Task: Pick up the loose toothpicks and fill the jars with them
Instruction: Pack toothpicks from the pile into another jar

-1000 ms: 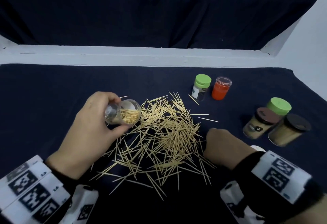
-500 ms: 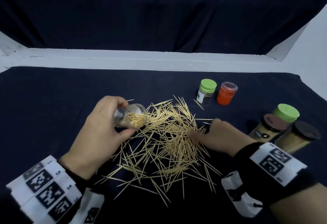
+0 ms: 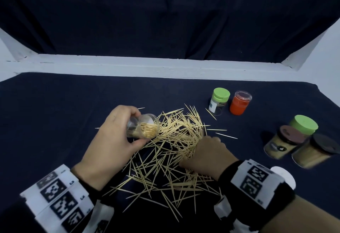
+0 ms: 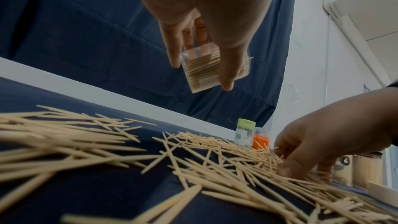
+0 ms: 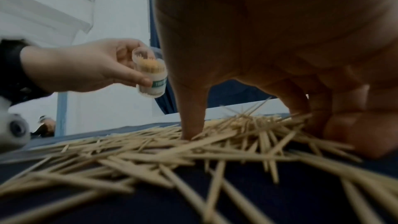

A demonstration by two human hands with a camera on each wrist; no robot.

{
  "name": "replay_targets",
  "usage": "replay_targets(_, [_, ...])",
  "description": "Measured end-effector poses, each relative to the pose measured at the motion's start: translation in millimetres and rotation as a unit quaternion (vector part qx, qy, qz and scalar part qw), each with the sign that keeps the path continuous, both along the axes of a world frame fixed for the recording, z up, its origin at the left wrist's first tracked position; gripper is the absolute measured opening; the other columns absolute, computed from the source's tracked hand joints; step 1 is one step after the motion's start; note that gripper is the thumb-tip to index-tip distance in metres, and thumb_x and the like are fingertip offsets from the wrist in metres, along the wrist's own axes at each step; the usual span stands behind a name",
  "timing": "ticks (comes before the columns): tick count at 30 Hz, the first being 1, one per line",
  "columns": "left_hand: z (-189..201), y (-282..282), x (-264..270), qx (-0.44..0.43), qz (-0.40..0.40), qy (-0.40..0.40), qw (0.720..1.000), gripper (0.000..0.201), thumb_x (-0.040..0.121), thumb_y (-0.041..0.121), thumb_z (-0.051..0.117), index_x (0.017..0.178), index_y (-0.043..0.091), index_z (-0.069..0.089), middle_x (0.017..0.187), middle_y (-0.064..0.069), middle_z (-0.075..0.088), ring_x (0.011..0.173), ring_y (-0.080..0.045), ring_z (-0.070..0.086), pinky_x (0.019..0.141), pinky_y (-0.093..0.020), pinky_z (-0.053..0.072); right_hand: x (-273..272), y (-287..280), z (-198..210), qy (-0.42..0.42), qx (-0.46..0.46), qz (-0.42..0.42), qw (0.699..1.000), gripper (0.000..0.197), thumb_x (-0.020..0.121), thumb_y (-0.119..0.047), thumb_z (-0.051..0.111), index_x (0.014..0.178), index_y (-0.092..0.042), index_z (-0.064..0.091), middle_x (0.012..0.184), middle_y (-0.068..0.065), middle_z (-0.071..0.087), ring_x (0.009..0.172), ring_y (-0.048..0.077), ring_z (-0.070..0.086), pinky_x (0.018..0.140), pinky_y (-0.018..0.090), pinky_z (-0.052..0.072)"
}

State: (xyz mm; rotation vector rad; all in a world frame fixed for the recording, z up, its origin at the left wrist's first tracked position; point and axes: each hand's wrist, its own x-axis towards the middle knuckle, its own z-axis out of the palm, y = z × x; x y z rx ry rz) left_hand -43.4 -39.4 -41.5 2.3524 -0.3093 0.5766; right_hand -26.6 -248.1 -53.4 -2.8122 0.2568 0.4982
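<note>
A heap of loose toothpicks (image 3: 165, 159) lies spread on the dark cloth in the middle of the table. My left hand (image 3: 117, 140) grips a small clear jar (image 3: 143, 128) tilted on its side above the heap's left edge, its open mouth facing right. A bundle of toothpicks fills part of the jar (image 5: 152, 77). My right hand (image 3: 207, 151) is down on the right side of the heap, thumb and curled fingers (image 5: 312, 122) pinching a bunch of toothpicks (image 5: 247, 125) between them.
A green-lidded jar (image 3: 219, 102) and an orange jar (image 3: 240, 103) stand behind the heap. At the right stand three jars with green (image 3: 305, 125), brown (image 3: 281, 144) and black (image 3: 312, 155) lids. A white lid (image 3: 283, 177) lies by my right wrist.
My right hand moved from the heap's near right edge up into the heap and closed its fingers on a bunch. My left hand kept the tilted jar in about the same place.
</note>
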Motion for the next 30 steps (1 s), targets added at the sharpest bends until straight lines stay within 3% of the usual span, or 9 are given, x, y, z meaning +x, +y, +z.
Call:
replay_targets(3, [0, -1, 0, 0.0, -0.006, 0.006, 1.0, 0.05, 0.064, 0.016, 0.086, 0.097, 0.028, 0.05, 0.097, 0.018, 0.05, 0.098, 0.013, 0.044, 0.076, 0.001, 0.033, 1, 11, -2, -0.011, 0.007, 0.008, 1.0, 0.061, 0.079, -0.045, 0.065, 0.122, -0.005, 0.044, 0.125, 0.012, 0.04, 0.112, 0.027, 0.045, 0.091, 0.035, 0.045])
replay_targets(10, [-2, 0, 0, 0.004, -0.003, 0.019, 1.0, 0.05, 0.065, 0.016, 0.086, 0.098, 0.028, 0.05, 0.098, 0.018, 0.05, 0.099, 0.008, 0.044, 0.076, -0.001, 0.034, 2, 4, 0, -0.007, -0.003, 0.045, 0.999, 0.053, 0.082, -0.032, 0.063, 0.123, -0.009, 0.039, 0.126, 0.008, 0.032, 0.117, 0.026, 0.037, 0.096, 0.036, 0.042])
replay_targets(13, [-2, 0, 0, 0.008, -0.005, 0.021, 1.0, 0.049, 0.066, 0.018, 0.085, 0.098, 0.028, 0.05, 0.099, 0.019, 0.05, 0.099, 0.008, 0.044, 0.076, -0.002, 0.035, 2, 2, 3, -0.006, -0.005, 0.062, 0.998, 0.043, 0.084, -0.025, 0.06, 0.119, -0.01, 0.039, 0.125, 0.01, 0.031, 0.114, 0.026, 0.038, 0.086, 0.03, 0.039])
replay_targets(15, [-2, 0, 0, 0.009, -0.005, 0.024, 1.0, 0.049, 0.066, 0.019, 0.085, 0.098, 0.029, 0.05, 0.099, 0.019, 0.049, 0.099, 0.008, 0.044, 0.075, -0.003, 0.036, 2, -2, 7, 0.015, -0.01, 0.079, 0.997, 0.047, 0.082, -0.027, 0.066, 0.118, -0.011, 0.04, 0.125, 0.01, 0.031, 0.114, 0.026, 0.04, 0.083, 0.029, 0.038])
replay_targets(18, [-2, 0, 0, 0.009, -0.005, 0.026, 1.0, 0.048, 0.066, 0.02, 0.085, 0.097, 0.03, 0.049, 0.098, 0.019, 0.05, 0.099, 0.006, 0.045, 0.075, -0.004, 0.037, 5, -17, 17, 0.059, 0.012, 0.058, 0.996, 0.084, 0.065, -0.046, 0.082, 0.129, -0.014, 0.038, 0.131, 0.009, 0.033, 0.119, 0.026, 0.044, 0.096, 0.035, 0.044])
replay_targets(21, [-3, 0, 1, 0.015, -0.004, 0.025, 1.0, 0.049, 0.066, 0.019, 0.085, 0.099, 0.029, 0.049, 0.099, 0.018, 0.05, 0.102, 0.007, 0.043, 0.076, -0.001, 0.033, 6, -29, 23, 0.054, 0.025, 0.01, 0.998, 0.102, 0.061, -0.068, 0.073, 0.134, -0.007, 0.035, 0.136, 0.013, 0.035, 0.121, 0.026, 0.046, 0.097, 0.034, 0.043])
replay_targets(24, [-3, 0, 2, 0.017, -0.004, 0.025, 1.0, 0.05, 0.065, 0.017, 0.085, 0.099, 0.027, 0.05, 0.1, 0.019, 0.049, 0.103, 0.008, 0.041, 0.077, 0.001, 0.032, 1, -28, 17, 0.06, -0.014, 0.005, 0.998, 0.106, 0.059, -0.079, 0.064, 0.128, -0.002, 0.042, 0.131, 0.016, 0.041, 0.118, 0.025, 0.047, 0.097, 0.034, 0.044])
replay_targets(27, [-4, -1, 2, 0.02, -0.005, 0.027, 0.999, 0.052, 0.065, 0.017, 0.086, 0.1, 0.028, 0.05, 0.1, 0.02, 0.048, 0.103, 0.007, 0.042, 0.077, 0.001, 0.032, -1, -18, 5, 0.036, -0.01, 0.004, 0.999, 0.101, 0.062, -0.071, 0.07, 0.129, -0.002, 0.038, 0.127, 0.014, 0.041, 0.116, 0.027, 0.047, 0.094, 0.034, 0.045])
replay_targets(30, [-4, -2, 1, 0.021, -0.01, 0.025, 0.999, 0.052, 0.065, 0.017, 0.086, 0.099, 0.03, 0.048, 0.099, 0.02, 0.049, 0.102, 0.007, 0.043, 0.078, 0.0, 0.033, 0, -6, -1, 0.013, 0.005, 0.032, 0.999, 0.075, 0.078, -0.05, 0.067, 0.128, -0.003, 0.038, 0.127, 0.013, 0.039, 0.117, 0.028, 0.045, 0.091, 0.032, 0.042])
